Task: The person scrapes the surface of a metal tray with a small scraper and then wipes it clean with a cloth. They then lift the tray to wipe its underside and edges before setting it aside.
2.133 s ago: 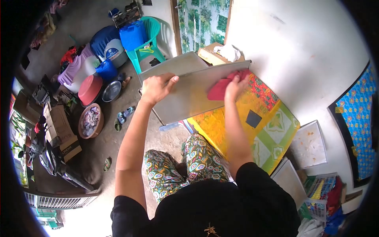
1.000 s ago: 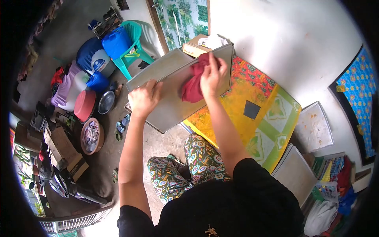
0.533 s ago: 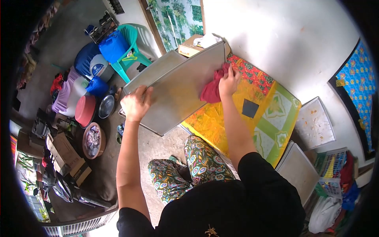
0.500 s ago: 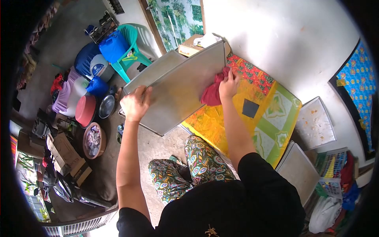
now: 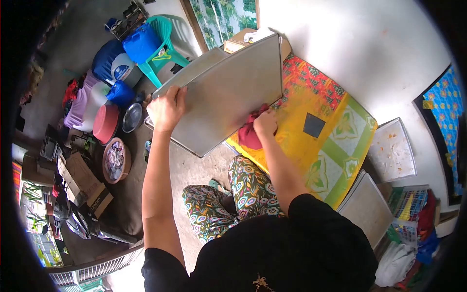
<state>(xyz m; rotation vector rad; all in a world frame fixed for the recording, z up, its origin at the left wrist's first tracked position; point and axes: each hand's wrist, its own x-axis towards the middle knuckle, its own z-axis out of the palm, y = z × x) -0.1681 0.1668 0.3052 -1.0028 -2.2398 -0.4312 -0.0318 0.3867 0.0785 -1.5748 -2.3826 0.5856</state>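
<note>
My left hand [image 5: 167,108] is closed on the left edge of a large metal baking tray [image 5: 228,92], which stands tilted up in front of me. In my right hand [image 5: 265,123] is a bunched dark red cloth [image 5: 250,136], at the tray's lower right edge. Fingers of the right hand are wrapped into the cloth and partly hidden. Behind the tray shows part of a second metal tray [image 5: 198,65]. Beneath the cloth lies a table with a yellow patterned plastic cover [image 5: 293,146], bearing a dark square patch [image 5: 314,125].
More trays lean at the right, one with brown residue [image 5: 393,151], another pale [image 5: 366,209]. Plastic baskets [image 5: 407,209] stand beyond. On the left are a green chair [image 5: 163,48] with a blue jug [image 5: 141,46], a red basin [image 5: 105,124] and a tub of cloths [image 5: 116,160].
My right hand has moved down and left with the red cloth, from the tray's right side to its lower edge. My left hand keeps its hold on the tray.
</note>
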